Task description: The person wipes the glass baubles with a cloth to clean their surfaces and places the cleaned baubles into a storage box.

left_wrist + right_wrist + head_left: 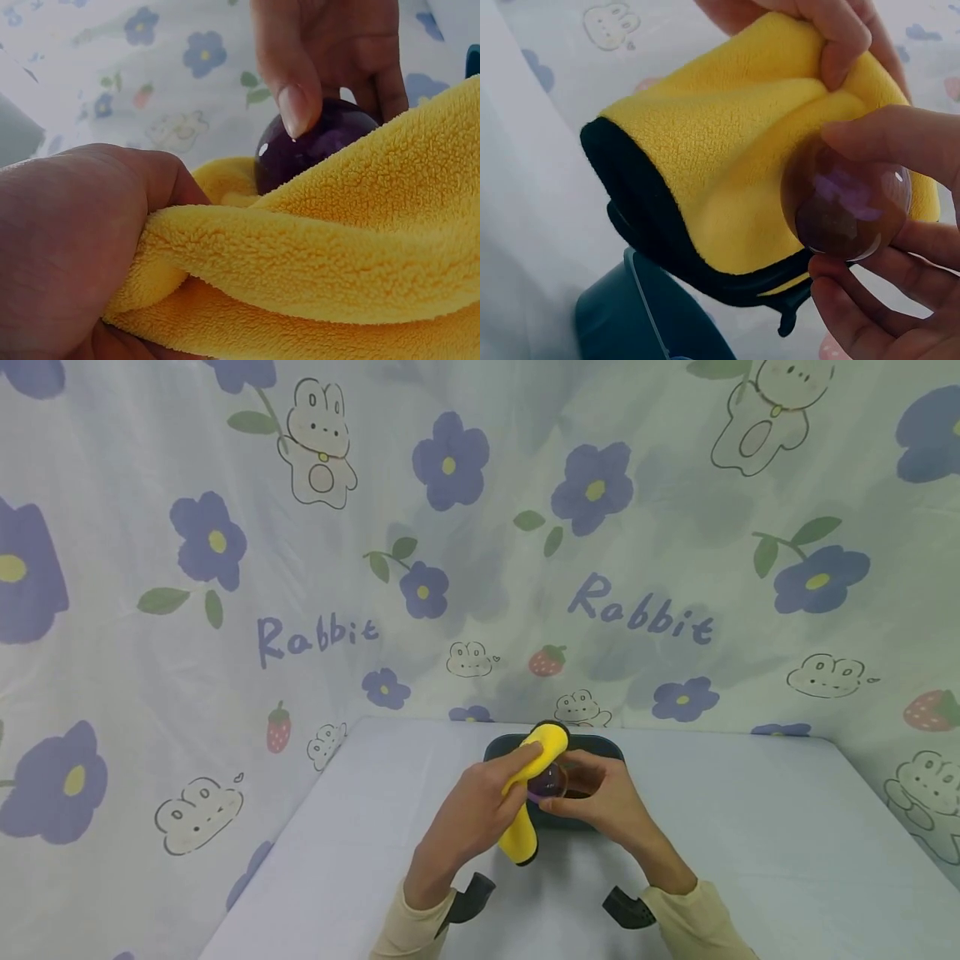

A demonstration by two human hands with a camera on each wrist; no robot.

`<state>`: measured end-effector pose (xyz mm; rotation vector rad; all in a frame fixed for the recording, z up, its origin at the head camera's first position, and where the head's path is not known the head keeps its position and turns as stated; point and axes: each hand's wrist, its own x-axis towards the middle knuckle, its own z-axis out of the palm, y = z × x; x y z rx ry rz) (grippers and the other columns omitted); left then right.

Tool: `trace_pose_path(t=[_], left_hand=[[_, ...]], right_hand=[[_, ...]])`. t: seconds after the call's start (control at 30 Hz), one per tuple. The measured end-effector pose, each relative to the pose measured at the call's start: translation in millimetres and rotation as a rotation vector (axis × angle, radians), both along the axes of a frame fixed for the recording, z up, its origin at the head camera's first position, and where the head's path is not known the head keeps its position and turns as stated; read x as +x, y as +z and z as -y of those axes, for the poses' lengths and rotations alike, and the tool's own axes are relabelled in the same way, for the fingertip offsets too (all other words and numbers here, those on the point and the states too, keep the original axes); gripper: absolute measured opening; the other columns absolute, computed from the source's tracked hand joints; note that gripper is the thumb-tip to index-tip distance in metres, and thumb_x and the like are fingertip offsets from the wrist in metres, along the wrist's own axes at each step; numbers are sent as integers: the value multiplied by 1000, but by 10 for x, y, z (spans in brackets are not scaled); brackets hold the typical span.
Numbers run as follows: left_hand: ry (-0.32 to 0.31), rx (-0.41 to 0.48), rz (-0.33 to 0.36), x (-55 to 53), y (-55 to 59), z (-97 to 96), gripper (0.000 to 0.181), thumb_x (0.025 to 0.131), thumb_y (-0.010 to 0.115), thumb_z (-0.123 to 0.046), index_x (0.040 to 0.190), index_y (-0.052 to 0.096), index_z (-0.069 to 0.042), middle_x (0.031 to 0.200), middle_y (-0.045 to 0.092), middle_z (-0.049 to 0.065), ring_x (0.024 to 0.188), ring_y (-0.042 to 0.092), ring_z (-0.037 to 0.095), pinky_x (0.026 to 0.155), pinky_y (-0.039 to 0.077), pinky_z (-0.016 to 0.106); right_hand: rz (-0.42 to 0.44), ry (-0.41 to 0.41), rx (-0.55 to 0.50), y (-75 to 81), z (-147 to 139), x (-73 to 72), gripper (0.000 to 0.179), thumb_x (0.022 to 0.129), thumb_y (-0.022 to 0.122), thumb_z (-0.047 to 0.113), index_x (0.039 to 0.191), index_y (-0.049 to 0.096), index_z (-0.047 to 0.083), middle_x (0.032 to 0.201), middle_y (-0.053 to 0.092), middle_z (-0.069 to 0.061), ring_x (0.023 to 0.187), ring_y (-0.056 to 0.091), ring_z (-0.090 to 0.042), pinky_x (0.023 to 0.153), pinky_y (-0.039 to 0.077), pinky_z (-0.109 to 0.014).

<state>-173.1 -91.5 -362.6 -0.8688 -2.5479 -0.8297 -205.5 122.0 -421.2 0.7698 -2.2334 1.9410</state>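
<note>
A yellow fleecy cloth [546,750] with dark edging hangs bunched in my left hand [480,806], whose thumb and fingers grip it. My right hand [609,797] holds a glossy purple ball [847,199] between thumb and fingertips; it looks see-through in the right wrist view. The ball lies right against the cloth, and in the left wrist view a fold of the cloth [315,262] hides its lower part. Both hands are above a dark teal tub [592,743].
The tub's wall [604,319] shows below the cloth in the right wrist view; most of its inside is hidden. It stands on a white table [405,777] near the back edge. A curtain [480,543] printed with flowers and rabbits hangs behind.
</note>
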Motion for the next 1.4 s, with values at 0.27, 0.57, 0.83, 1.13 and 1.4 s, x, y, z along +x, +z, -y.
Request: trace_pose_path(t=[0.27,0.57,0.83,1.13,1.4], left_hand=[[5,34,93,-35,-4,40,52,96,55,-4,148,58,-11,107,71,3,72,57,9,71,51,22],[3,48,140,-59,-14,45,50,100,54,-8,149,56,-11,112,72,2,80,60,10,78,54,25],[36,50,120,-71,-28,15,48,100,54,-9,148,57,-12,131,63,4,104,60,14,96,57,36],[71,2,61,-55,-20,19,50,96,58,-8,146,58,-6,111,75,4,82,61,11,79,57,25],[51,42,114,-47,-15,20,53,93,58,-7,145,59,-5,98,72,3,76,59,10,69,52,20]], right_hand=[[-61,31,-7,27,-10,24,53,80,85,7,131,69,9,122,72,-15,97,74,-17,90,61,-31],[-62,9,-28,65,-47,55,57,79,85,5,133,67,4,125,69,-22,99,72,-11,91,60,-30],[-68,-15,-39,58,-61,36,56,79,84,5,133,68,10,130,68,-15,104,73,-14,94,59,-30],[-141,-99,-59,56,-61,26,55,79,84,3,131,69,9,118,72,-15,98,72,-12,90,60,-27],[-124,-157,-117,68,-85,7,52,81,82,1,131,68,7,118,73,-14,93,72,-14,84,61,-27]])
